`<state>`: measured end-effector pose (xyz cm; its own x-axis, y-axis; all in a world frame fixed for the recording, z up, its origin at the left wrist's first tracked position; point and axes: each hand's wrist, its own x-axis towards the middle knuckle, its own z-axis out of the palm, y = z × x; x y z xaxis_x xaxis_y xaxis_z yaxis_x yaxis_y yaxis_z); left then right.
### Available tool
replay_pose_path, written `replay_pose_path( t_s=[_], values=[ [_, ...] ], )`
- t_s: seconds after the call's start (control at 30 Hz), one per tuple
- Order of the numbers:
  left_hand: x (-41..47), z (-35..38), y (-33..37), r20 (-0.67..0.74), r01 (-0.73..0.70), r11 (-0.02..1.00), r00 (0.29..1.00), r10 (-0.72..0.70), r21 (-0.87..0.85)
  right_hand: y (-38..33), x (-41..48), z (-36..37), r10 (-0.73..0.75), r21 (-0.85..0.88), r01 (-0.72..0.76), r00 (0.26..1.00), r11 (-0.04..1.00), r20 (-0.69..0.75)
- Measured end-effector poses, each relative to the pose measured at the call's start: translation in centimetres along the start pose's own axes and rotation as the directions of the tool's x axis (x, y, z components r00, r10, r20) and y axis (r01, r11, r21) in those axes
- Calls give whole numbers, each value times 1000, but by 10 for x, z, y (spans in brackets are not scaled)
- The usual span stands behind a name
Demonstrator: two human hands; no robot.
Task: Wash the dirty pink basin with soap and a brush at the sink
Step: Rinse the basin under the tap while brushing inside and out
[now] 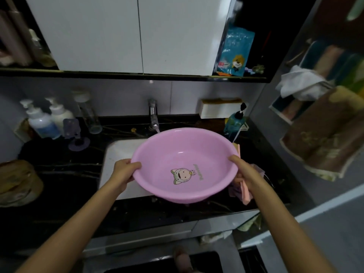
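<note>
The basin [208, 152] is held above the sink [122, 152], tilted slightly toward the viewer, with its right part reaching past the sink's right edge. Its left rim is gripped by the left hand [124, 170], the thumb hooked over the rim and the fingers curled beneath. Its right rim is gripped by the right hand [243, 171], the thumb laid along the rim and the fingers wrapped under the wall. A cartoon sticker [182, 175] is seen on the basin's floor. Behind the sink a tap [153, 115] is mounted, and a thin stream [157, 130] is seen running from its spout toward the basin's far rim. The sink is set into a black counter [69, 174]. To the left of the sink, at the back, two white pump bottles [42, 123] are stood. To the right of the sink, at the back, a teal pump bottle [234, 123] is placed, and nearer, a pink cloth [246, 192] is partly hidden under the right hand.
</note>
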<state>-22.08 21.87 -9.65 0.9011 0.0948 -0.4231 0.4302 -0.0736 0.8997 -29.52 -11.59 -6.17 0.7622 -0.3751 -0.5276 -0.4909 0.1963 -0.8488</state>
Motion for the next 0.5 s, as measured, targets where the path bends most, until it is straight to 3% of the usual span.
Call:
replay_pose_path(
  t_s=[0.23,0.4,0.5],
  values=[
    [-5,-46,6,-173,-24,993,985,4,-115,13,45,71,169,129,-182,980,975,104],
    [-21,-69,26,-279,-112,976,958,57,-185,16,72,112,246,7,-250,957,968,156],
    [-27,-78,37,-391,-176,961,917,80,-215,14,94,143,286,-125,-262,922,957,261]
  ],
)
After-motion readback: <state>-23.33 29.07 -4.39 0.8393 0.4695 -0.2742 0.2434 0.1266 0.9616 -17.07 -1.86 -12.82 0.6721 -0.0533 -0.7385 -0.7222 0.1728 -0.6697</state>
